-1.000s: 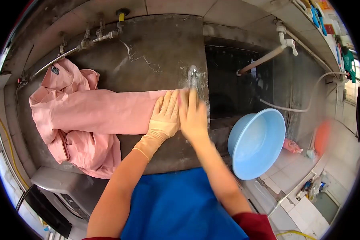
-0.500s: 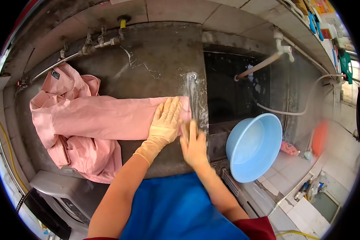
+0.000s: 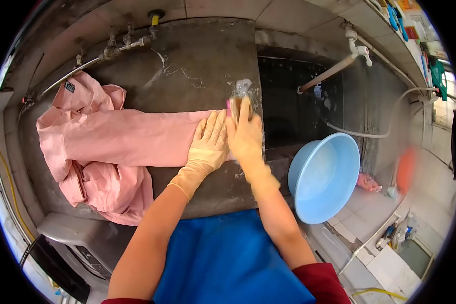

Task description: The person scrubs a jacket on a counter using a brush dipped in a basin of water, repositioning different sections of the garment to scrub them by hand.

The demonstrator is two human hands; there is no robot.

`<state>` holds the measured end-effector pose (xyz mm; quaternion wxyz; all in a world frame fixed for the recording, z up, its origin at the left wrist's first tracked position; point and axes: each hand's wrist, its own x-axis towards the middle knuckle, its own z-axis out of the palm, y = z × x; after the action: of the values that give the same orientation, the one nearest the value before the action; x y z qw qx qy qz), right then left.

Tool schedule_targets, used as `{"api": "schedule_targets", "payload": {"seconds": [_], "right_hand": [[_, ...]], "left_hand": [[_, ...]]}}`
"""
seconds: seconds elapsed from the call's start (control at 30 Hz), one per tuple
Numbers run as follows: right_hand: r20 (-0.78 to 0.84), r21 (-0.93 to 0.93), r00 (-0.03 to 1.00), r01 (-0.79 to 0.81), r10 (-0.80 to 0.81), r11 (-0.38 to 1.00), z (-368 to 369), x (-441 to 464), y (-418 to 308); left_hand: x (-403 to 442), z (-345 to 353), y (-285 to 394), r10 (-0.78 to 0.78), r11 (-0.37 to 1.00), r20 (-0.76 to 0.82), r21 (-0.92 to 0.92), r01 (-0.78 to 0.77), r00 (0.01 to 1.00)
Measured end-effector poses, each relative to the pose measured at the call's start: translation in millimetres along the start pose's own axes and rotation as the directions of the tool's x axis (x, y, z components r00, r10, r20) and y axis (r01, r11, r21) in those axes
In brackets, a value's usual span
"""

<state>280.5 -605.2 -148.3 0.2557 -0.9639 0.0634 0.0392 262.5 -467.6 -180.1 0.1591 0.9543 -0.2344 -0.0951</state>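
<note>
A pink garment (image 3: pixel 131 138) lies on the dark stone slab, one sleeve stretched to the right and the rest bunched at the left. My left hand (image 3: pixel 206 144), in a pale rubber glove, presses flat on the sleeve near its cuff, fingers extended. Just right of it, my gloved right hand (image 3: pixel 246 144) is closed around a scrub brush (image 3: pixel 233 107) with a light back and a pink edge. The brush is over the cuff end, which it and the hand partly hide. White suds (image 3: pixel 243 87) sit on the slab beyond the brush.
Right of the slab is a dark sink basin (image 3: pixel 289 111) with a tap (image 3: pixel 359 51) and pipe above. A blue plastic basin (image 3: pixel 327 180) stands tilted near it. Metal piping (image 3: pixel 111 54) runs along the back left. A grey machine (image 3: pixel 81 238) sits at the lower left.
My right hand and the brush have moved away from me, up along the cuff end toward the suds. The left hand stays pressed on the sleeve. The whole view has shifted slightly.
</note>
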Motion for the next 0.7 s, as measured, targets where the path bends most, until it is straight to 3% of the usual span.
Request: {"api": "schedule_targets", "payload": {"seconds": [0.1,0.2,0.23,0.33,0.37,0.4,0.43,0.47,0.5,0.53,0.57,0.6,0.63,0.67,0.7], "right_hand": [[0.057,-0.042,0.997,0.057,-0.054,0.997,-13.6,-106.1,11.8],[0.065,-0.103,0.991,0.126,-0.12,0.987,8.8,-63.2,26.4],[0.007,-0.032,1.0,0.003,-0.003,0.999,-0.8,-22.5,5.2],[-0.052,0.027,0.999,0.016,-0.015,1.0,1.9,-22.9,-1.2],[0.063,0.004,0.997,-0.035,0.035,0.999,-2.8,-62.3,5.5],[0.133,-0.176,0.972,0.215,-0.194,0.961,-5.5,-104.2,22.4],[0.275,0.111,0.947,-0.203,0.166,0.973,-27.1,-136.3,14.4],[0.335,0.025,0.935,-0.13,0.114,0.991,-47.2,-150.8,16.5],[0.385,-0.051,0.921,-0.044,0.061,0.998,-67.9,-154.3,23.4],[0.327,0.03,0.932,-0.174,0.155,0.984,-94.9,-149.9,23.9],[0.085,-0.165,0.992,0.101,-0.088,0.981,-101.8,-158.8,51.6],[-0.027,0.198,0.995,-0.09,0.097,0.976,-128.8,-147.8,39.4],[-0.069,0.105,0.993,-0.087,0.095,0.991,-137.5,-142.8,51.7],[-0.103,0.203,0.992,-0.051,0.073,0.978,-141.7,-135.0,58.4],[-0.032,0.081,0.997,-0.074,0.077,0.994,-142.1,-125.7,51.1]], "left_hand": [[3.3,-0.3,-1.1,0.011,1.0,-0.056,-0.007,-0.012,0.998],[-5.0,4.0,2.2,0.006,0.999,-0.08,-0.036,-0.009,0.997],[-0.4,7.0,-0.8,0.012,1.0,-0.083,-0.013,-0.013,0.997],[-0.9,6.0,-3.5,0.043,0.989,-0.05,0.146,-0.035,0.998],[-2.5,4.6,-2.6,0.037,0.996,-0.069,0.087,-0.031,0.997],[-0.4,3.8,-1.4,0.03,0.999,-0.098,0.026,-0.028,0.995],[-0.7,9.5,-2.7,0.038,0.999,-0.138,0.025,-0.035,0.99],[-7.1,5.2,-0.4,0.043,0.999,-0.133,0.019,-0.041,0.99],[-6.8,-4.1,-1.1,0.046,0.99,-0.148,-0.125,-0.064,0.988],[-6.0,-10.5,-4.7,0.043,0.961,-0.164,-0.262,-0.085,0.986],[-11.9,-5.1,-11.8,0.063,0.927,-0.298,-0.336,-0.166,0.953],[-20.4,-8.5,-16.3,0.066,0.929,-0.294,-0.33,-0.167,0.953],[-28.3,-15.3,-21.6,0.077,0.965,-0.322,-0.215,-0.152,0.944],[-33.3,-20.5,-26.3,0.089,0.987,-0.349,-0.094,-0.13,0.933],[-36.1,-16.1,-30.2,0.073,0.996,-0.331,-0.026,-0.087,0.941]]}}
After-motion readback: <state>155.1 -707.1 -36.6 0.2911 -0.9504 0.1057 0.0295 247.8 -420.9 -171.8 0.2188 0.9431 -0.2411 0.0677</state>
